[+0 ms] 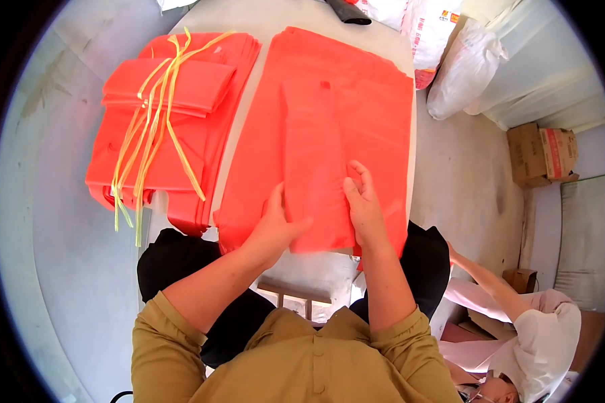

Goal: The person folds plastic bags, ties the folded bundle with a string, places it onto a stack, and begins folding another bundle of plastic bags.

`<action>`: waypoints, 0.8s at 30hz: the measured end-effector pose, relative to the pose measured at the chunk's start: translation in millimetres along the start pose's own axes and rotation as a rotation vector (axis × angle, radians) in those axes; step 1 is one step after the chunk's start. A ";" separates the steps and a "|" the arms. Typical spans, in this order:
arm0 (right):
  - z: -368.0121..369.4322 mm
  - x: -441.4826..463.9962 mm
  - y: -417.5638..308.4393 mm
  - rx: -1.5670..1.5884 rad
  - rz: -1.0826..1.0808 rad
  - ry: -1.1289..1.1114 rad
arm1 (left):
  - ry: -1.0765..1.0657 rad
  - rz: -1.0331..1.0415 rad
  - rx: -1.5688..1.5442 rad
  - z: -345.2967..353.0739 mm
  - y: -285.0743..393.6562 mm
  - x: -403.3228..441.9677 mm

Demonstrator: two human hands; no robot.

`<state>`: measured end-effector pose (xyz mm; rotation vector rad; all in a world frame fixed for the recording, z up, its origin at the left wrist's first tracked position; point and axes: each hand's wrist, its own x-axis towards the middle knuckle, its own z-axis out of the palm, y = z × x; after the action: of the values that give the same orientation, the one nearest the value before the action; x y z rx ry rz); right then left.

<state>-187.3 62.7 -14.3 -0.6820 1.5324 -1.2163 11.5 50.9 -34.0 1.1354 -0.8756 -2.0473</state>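
While the left hand (272, 230) is lying along the near left side of a narrow folded red sheet (314, 154), the right hand (364, 205) is flanking its right edge; the left fingers are blurring, so I cannot tell whether they are gripping, and the right thumb and forefinger are standing apart. The folded sheet is lying between the fingers and reaching beyond them, over a wider red layer (383, 101). Uneven pressure from the two sides could be skewing the fold, and the slick-looking film could slip or wrinkle. Left of the fingers, yellow ties (156, 124) are draping over a red stack (202, 151); under everything, a pale table (249, 19) is showing. Right of the fingers, white sacks (467, 67) and cardboard boxes (531, 154) are standing farther off, and another person (544, 339) is sitting lower down.
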 end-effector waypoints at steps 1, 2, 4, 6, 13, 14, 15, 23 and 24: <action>2.9 -0.8 -0.9 -0.008 0.002 0.006 | -0.005 0.008 0.018 -0.2 0.3 0.5; 5.3 -1.9 1.3 -0.032 -0.038 -0.002 | -0.010 0.019 0.036 -0.2 1.3 1.3; 10.4 -3.5 7.8 -0.076 -0.126 -0.025 | 0.032 -0.027 0.055 1.3 3.5 1.6; 13.5 -4.4 13.6 -0.050 -0.203 -0.004 | 0.033 -0.047 0.063 -0.7 5.8 0.8; -22.0 -28.0 30.8 -0.168 -0.409 -0.079 | -0.123 -0.094 0.206 -7.1 13.3 -8.7; -33.4 -32.1 22.3 -0.244 -0.323 -0.055 | -0.164 -0.124 0.202 -7.6 16.4 -10.3; -45.7 -35.1 13.3 -0.320 -0.237 -0.031 | -0.162 -0.130 0.256 -8.9 16.3 -9.5; -14.7 -9.8 -29.5 -1.334 -0.927 -0.205 | -0.139 -0.141 0.447 -3.0 24.0 -17.7; -7.2 -6.3 -28.1 -1.312 -0.829 -0.259 | -0.149 -0.142 0.438 -3.1 23.4 -18.3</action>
<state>-196.3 61.5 13.9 -2.3864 1.7441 -0.4130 26.9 50.8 -8.4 1.3127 -1.4044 -2.1352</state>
